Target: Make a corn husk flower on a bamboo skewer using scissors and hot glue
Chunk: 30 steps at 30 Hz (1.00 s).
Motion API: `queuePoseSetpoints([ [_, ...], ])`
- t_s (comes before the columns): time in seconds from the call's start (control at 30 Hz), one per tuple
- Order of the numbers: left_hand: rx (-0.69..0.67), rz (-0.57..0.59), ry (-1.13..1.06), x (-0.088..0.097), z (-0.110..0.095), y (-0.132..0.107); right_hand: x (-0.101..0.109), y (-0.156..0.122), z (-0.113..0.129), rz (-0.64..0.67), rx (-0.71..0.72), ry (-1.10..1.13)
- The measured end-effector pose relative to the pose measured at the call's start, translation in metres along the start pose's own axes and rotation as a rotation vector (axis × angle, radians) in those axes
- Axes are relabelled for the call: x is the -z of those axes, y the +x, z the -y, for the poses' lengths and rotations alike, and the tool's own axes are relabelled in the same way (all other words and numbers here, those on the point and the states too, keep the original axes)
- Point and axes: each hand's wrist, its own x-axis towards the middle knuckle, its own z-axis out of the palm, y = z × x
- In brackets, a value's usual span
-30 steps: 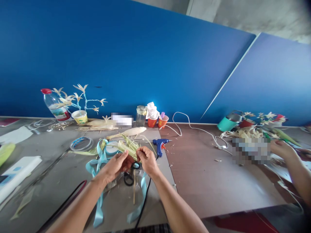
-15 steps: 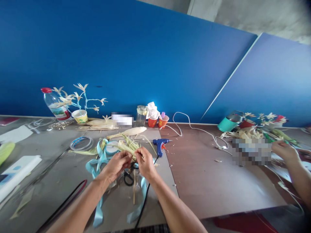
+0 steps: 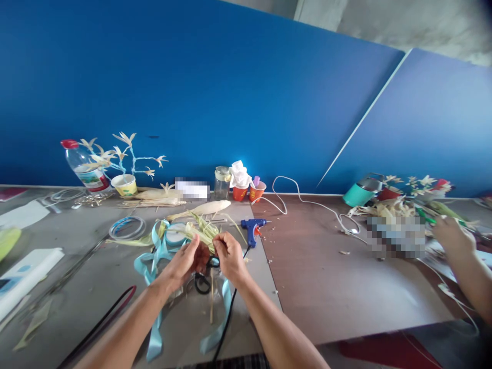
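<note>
My right hand point(image 3: 229, 256) is closed in a pinch at the lower end of a bunch of pale green corn husk point(image 3: 203, 231). Close beside it, my left hand point(image 3: 189, 260) has its thumb raised apart from its loosely bent fingers; what its fingertips touch is partly hidden. Black-handled scissors point(image 3: 202, 283) lie under the hands, their blades out of sight. Light blue ribbon point(image 3: 155, 338) trails around the left wrist, and another length hangs by the right forearm. A thin stick point(image 3: 211, 302) lies between the forearms.
A blue glue gun point(image 3: 253, 231) with a black cord lies right of my hands. Behind stand a glass jar point(image 3: 222, 184), red paper cups point(image 3: 257, 191), a bottle point(image 3: 86, 166) and husk flowers in a yellow cup point(image 3: 125, 186). Another person's hand point(image 3: 455, 238) is at the right.
My left hand has loosened from its pinch, the thumb lifting away from the fingers. My right hand stays at the husk. The view has shifted slightly.
</note>
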Motion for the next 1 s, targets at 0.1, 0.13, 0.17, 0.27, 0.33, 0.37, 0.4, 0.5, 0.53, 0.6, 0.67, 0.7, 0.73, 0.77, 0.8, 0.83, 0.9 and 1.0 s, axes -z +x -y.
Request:
queuePoseSetpoints([
  [0.1,0.018,0.015,-0.006,-0.001,0.002,0.001,-0.001,-0.001,-0.002,0.015,0.064,-0.070],
  [0.13,0.006,0.005,-0.001,-0.001,0.003,0.002,-0.002,-0.002,-0.003,0.020,0.077,-0.090],
  [0.17,-0.014,-0.010,0.006,0.000,0.003,0.004,-0.002,-0.002,-0.004,0.026,0.089,-0.107],
  [0.27,-0.110,-0.060,0.052,0.003,0.004,0.007,-0.002,-0.002,-0.005,0.029,0.103,-0.142],
  [0.33,-0.168,-0.076,0.105,0.004,0.005,0.008,-0.002,-0.001,-0.006,0.019,0.095,-0.154],
  [0.37,-0.192,-0.083,0.137,0.005,0.005,0.008,-0.003,-0.001,-0.006,0.012,0.086,-0.156],
  [0.4,-0.215,-0.089,0.175,0.005,0.005,0.008,-0.003,-0.001,-0.007,0.006,0.073,-0.157],
  [0.5,-0.295,-0.120,0.307,0.004,0.002,0.005,-0.004,0.000,-0.008,-0.001,0.028,-0.156],
  [0.53,-0.318,-0.131,0.347,0.004,0.000,0.004,-0.004,0.001,-0.008,-0.002,0.015,-0.152],
  [0.6,-0.359,-0.157,0.412,0.002,-0.003,0.002,-0.003,0.002,-0.008,0.000,-0.010,-0.139],
  [0.67,-0.399,-0.185,0.468,0.001,-0.006,0.000,-0.002,0.002,-0.008,0.016,-0.034,-0.122],
  [0.7,-0.419,-0.197,0.494,0.001,-0.007,-0.001,-0.002,0.003,-0.007,0.026,-0.045,-0.115],
  [0.73,-0.435,-0.205,0.517,0.000,-0.008,-0.002,-0.001,0.003,-0.006,0.036,-0.050,-0.113],
  [0.77,-0.446,-0.207,0.537,0.000,-0.008,-0.002,-0.001,0.003,-0.006,0.045,-0.048,-0.117],
  [0.8,-0.458,-0.206,0.547,0.000,-0.008,-0.003,0.000,0.003,-0.005,0.051,-0.040,-0.128],
  [0.83,-0.466,-0.201,0.553,0.001,-0.008,-0.003,0.001,0.003,-0.004,0.056,-0.026,-0.145],
  [0.9,-0.479,-0.195,0.561,0.001,-0.008,-0.003,0.003,0.003,-0.003,0.059,0.010,-0.180],
  [1.0,-0.478,-0.211,0.578,0.001,-0.009,-0.003,0.008,0.004,-0.003,-0.004,0.045,-0.167],
])
